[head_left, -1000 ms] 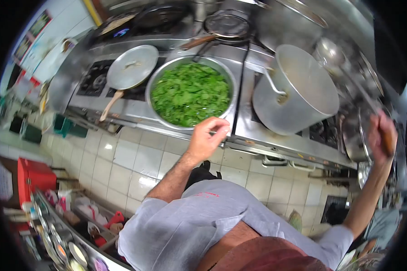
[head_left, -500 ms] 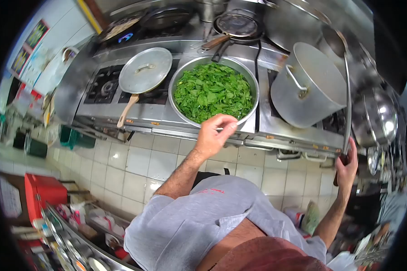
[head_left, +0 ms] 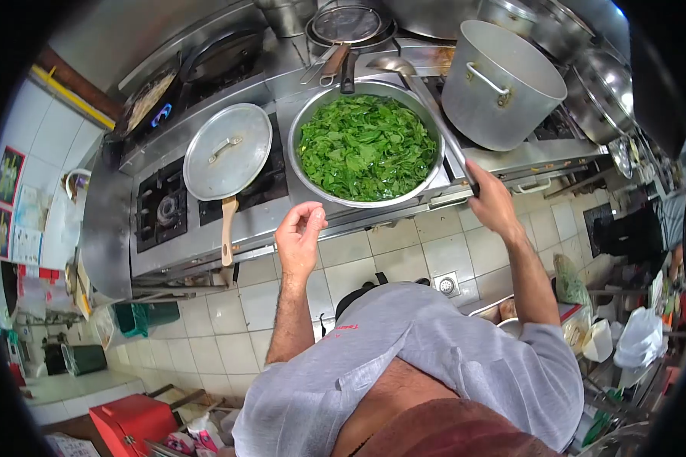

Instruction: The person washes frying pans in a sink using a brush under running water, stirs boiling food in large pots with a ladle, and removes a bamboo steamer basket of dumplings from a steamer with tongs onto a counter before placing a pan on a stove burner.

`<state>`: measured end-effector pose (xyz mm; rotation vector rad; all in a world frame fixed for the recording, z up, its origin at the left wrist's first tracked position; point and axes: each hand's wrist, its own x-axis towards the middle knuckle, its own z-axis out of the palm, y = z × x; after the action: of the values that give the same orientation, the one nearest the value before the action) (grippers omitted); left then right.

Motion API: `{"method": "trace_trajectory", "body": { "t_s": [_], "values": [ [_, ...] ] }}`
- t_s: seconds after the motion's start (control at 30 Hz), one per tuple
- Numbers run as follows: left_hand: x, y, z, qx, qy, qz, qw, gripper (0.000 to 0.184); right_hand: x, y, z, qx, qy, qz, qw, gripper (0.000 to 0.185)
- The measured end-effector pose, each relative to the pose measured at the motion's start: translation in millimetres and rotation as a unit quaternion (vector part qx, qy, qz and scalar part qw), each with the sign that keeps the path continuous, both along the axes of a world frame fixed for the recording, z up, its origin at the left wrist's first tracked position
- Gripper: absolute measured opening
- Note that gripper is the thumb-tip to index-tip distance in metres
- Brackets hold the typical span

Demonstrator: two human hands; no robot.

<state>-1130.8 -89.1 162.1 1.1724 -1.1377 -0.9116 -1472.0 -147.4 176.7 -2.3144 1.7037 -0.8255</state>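
A wide metal bowl [head_left: 301, 164] full of chopped green leaves [head_left: 362, 148] stands on the stove, some liquid glinting among the leaves. My right hand [head_left: 493, 199] is closed round the handle of a long ladle [head_left: 443, 126], whose cup lies over the bowl's far right rim. Just off the near left edge of the bowl is my left hand [head_left: 301, 232], its fingers curled and thumb close to them; whether anything small is between them is hidden. A tall grey pot [head_left: 484, 107] sits to the right, with no ladle over it.
Left of the bowl, a round lid [head_left: 229, 152] rests over a pan with a wooden handle [head_left: 228, 232]. Behind are small pans [head_left: 347, 24] and a pan over a blue flame [head_left: 161, 114]. Steel pots [head_left: 602, 91] stand at the right. A red box [head_left: 133, 426] is at the lower left.
The ladle in my right hand has come from the right, past the tall pot, to the bowl's rim. My left hand has shifted off the bowl's near edge to its left. The view has turned.
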Motion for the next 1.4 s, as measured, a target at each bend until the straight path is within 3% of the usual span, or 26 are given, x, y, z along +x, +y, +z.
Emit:
{"method": "trace_trajectory", "body": {
  "t_s": [0.13, 0.33, 0.53, 0.6, 0.67, 0.87, 0.93, 1.03, 1.07, 1.13, 1.2, 1.23, 1.27, 1.4],
  "values": [
    [6, -1, -7, 0.005, 0.008, -0.029, 1.0, 0.014, 12, -37, 4, 0.133, 0.028, -0.042, 0.99, 0.057],
    [16, 3, -29, 0.033, -0.008, -0.031, 0.999, 0.014, -20, -56, -55, 0.128, -0.043, -0.07, 0.988, 0.061],
    [-1, 8, -55, 0.065, -0.014, -0.086, 0.994, 0.014, -33, -28, -143, 0.075, 0.022, -0.069, 0.995, 0.056],
    [-12, 7, -57, 0.08, -0.02, -0.103, 0.991, 0.014, -16, -16, -165, 0.085, -0.005, -0.049, 0.995, 0.061],
    [-23, 6, -57, 0.083, -0.02, -0.123, 0.989, 0.014, 2, -6, -166, 0.19, 0.002, -0.063, 0.98, 0.067],
    [-64, -6, -61, 0.1, -0.036, -0.204, 0.973, 0.014, 21, -2, -183, 0.146, -0.13, -0.03, 0.98, 0.071],
    [-80, -7, -65, 0.099, -0.048, -0.218, 0.97, 0.014, 24, 0, -175, 0.242, -0.242, -0.104, 0.934, 0.064],
    [-90, -2, -77, 0.138, 0.08, -0.169, 0.973, 0.018, 11, -6, -199, 0.26, -0.234, -0.12, 0.929, 0.056],
    [-87, -1, -83, 0.136, 0.083, -0.14, 0.977, 0.018, 6, -4, -204, 0.185, -0.223, -0.131, 0.948, 0.051],
    [-81, -2, -85, 0.144, 0.241, 0.008, 0.96, 0.026, -9, -4, -202, 0.165, -0.239, -0.116, 0.95, 0.053],
    [-68, -17, -78, 0.132, 0.227, 0.113, 0.958, 0.04, -21, -8, -182, 0.207, -0.366, -0.065, 0.905, 0.055],
    [-59, -29, -83, 0.111, 0.205, 0.111, 0.966, 0.047, -22, -7, -147, 0.294, -0.433, -0.079, 0.849, 0.055],
    [-52, -37, -89, 0.09, 0.183, 0.109, 0.973, 0.056, -30, -13, -154, 0.303, -0.463, -0.053, 0.831, 0.055],
    [-52, -47, -85, 0.079, 0.196, 0.098, 0.972, 0.069, -42, -20, -131, 0.315, -0.451, -0.021, 0.834, 0.058]
  ]
}}
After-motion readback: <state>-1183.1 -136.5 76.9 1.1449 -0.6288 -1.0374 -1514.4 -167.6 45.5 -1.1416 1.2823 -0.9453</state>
